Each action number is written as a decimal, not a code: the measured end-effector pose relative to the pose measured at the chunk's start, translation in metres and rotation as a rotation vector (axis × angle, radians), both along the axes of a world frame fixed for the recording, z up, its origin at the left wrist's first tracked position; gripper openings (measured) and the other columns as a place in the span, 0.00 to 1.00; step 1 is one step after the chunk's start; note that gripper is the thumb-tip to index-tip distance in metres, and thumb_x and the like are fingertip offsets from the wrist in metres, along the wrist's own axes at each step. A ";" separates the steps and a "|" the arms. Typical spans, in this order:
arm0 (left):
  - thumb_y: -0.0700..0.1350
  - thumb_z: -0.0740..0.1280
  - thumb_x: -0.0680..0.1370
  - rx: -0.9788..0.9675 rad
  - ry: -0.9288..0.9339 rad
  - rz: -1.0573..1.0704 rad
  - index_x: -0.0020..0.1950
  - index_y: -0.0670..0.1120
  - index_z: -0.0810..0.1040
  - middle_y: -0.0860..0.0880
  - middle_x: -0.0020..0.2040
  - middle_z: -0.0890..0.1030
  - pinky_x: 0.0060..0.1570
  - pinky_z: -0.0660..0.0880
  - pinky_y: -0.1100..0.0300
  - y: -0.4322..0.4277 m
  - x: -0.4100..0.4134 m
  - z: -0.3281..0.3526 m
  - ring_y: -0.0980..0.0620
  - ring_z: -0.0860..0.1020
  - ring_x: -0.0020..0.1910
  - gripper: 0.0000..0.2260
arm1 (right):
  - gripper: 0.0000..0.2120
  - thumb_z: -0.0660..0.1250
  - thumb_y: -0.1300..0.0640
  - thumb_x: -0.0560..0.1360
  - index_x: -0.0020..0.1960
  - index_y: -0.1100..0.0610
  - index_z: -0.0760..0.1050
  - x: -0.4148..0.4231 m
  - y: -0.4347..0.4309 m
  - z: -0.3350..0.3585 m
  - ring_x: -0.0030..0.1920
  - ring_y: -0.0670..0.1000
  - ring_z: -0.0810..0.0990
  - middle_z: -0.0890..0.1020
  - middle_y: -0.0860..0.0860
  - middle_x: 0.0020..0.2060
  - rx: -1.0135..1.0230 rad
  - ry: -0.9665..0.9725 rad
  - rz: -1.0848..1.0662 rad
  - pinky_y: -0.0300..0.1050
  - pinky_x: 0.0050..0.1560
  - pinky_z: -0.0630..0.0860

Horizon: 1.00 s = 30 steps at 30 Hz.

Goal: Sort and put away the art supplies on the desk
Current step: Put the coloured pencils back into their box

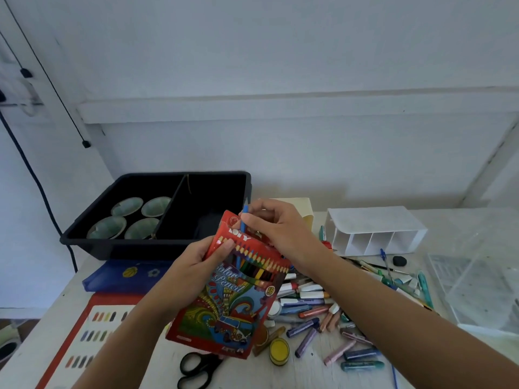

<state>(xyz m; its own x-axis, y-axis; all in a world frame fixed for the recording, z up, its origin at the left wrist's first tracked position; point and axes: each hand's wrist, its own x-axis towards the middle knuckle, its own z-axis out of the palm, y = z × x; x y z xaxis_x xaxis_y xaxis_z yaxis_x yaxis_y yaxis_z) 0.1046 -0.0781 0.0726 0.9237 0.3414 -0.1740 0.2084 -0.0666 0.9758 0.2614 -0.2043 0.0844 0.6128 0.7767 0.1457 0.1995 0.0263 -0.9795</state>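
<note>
Red colour-pencil box [230, 290] gripped in left hand [193, 265], right hand [278, 228] above it, pinching blue pencil [243, 223]

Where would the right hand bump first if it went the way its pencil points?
Likely the pencil box held by the left hand; the right hand aims the blue pencil into it.
</note>
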 end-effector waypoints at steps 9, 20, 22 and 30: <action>0.61 0.68 0.77 -0.262 0.017 0.060 0.59 0.47 0.80 0.41 0.55 0.86 0.45 0.84 0.53 -0.004 0.001 -0.021 0.38 0.85 0.53 0.19 | 0.08 0.72 0.49 0.77 0.50 0.53 0.81 0.004 0.006 0.006 0.42 0.47 0.86 0.87 0.48 0.43 0.005 0.063 -0.029 0.43 0.48 0.82; 0.51 0.74 0.75 -0.339 -0.030 0.166 0.61 0.44 0.78 0.39 0.55 0.86 0.43 0.84 0.50 -0.005 0.000 -0.036 0.36 0.85 0.52 0.18 | 0.13 0.68 0.38 0.76 0.48 0.47 0.81 0.019 0.010 0.012 0.41 0.39 0.81 0.83 0.40 0.41 -0.272 -0.403 -0.069 0.31 0.40 0.71; 0.51 0.74 0.75 -0.376 -0.045 0.211 0.62 0.43 0.77 0.38 0.55 0.86 0.41 0.84 0.50 -0.004 -0.001 -0.038 0.36 0.86 0.51 0.19 | 0.14 0.67 0.38 0.76 0.50 0.48 0.79 0.022 -0.001 0.005 0.45 0.39 0.80 0.82 0.40 0.44 -0.205 -0.314 -0.214 0.32 0.42 0.71; 0.57 0.69 0.76 -0.590 -0.120 0.277 0.67 0.46 0.76 0.39 0.59 0.84 0.45 0.84 0.46 -0.009 0.008 -0.050 0.37 0.84 0.56 0.24 | 0.34 0.80 0.40 0.63 0.64 0.41 0.68 0.000 -0.033 -0.044 0.51 0.44 0.84 0.83 0.43 0.54 -0.170 0.184 0.026 0.44 0.48 0.83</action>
